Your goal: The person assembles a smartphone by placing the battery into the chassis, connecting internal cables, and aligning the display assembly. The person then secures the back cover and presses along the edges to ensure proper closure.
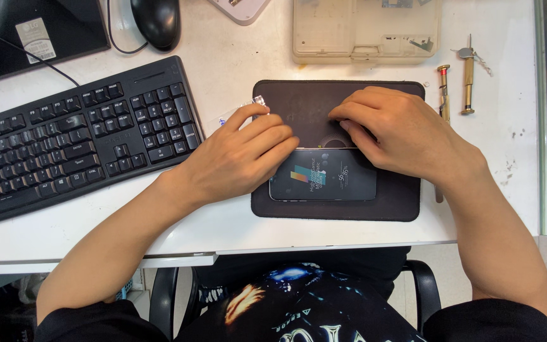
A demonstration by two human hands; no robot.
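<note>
While the smartphone [323, 182] lies screen-up and lit on the near half of the dark work mat [337, 212], both hands press down on its far edge: left hand [238, 155] curled at the phone's left corner, right hand [400, 130] with fingers bent on top. Left of the mat sits a black keyboard [71, 136]; right of it, small screwdrivers [456, 85]; beyond it, a beige parts box [365, 28].

Sleeves: my black short sleeves end above the elbows, leaving both forearms bare.
Shirt: my black top carries a glossy print in blue, orange and white, with pale lettering below it.
Left hand [238, 155]: bare, no ring, watch or glove.
Right hand [406, 133]: bare too, wrist unadorned.
</note>
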